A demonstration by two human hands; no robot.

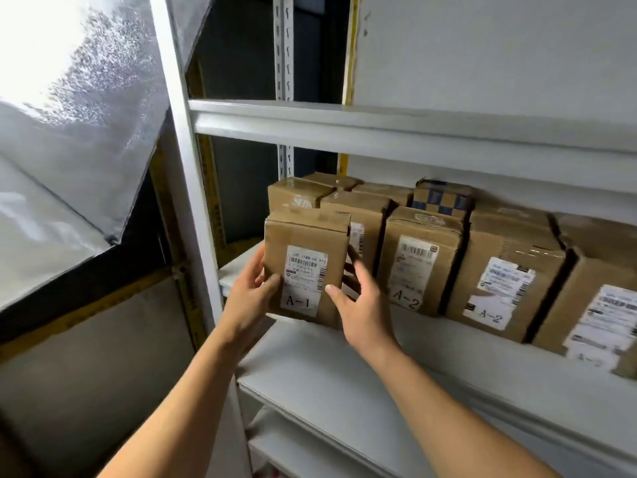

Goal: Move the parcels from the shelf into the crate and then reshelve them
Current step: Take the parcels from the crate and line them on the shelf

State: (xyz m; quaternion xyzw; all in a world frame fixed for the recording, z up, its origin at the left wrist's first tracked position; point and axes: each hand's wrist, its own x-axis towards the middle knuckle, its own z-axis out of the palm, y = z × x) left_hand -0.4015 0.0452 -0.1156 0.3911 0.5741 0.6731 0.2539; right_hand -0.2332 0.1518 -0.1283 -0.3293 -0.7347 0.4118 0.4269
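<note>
A brown cardboard parcel labelled A-1 [305,243] stands upright at the left end of the grey shelf [448,343], out at its front edge. My left hand [250,294] grips its left side, thumb on the front face. My right hand [358,305] holds its right side, thumb on the front and fingers behind. More brown parcels stand in a row to the right: one marked A-2 [420,260], another A-2 [506,274], and a fourth [599,305] at the frame's edge. No crate is in view.
Behind the front row sit more cartons, one with a blue checked pattern [443,198]. An upper shelf [379,122] and lower shelves [310,408] frame the row. The rack's white upright post [186,167] stands left, with a plastic-covered window [76,98] beyond.
</note>
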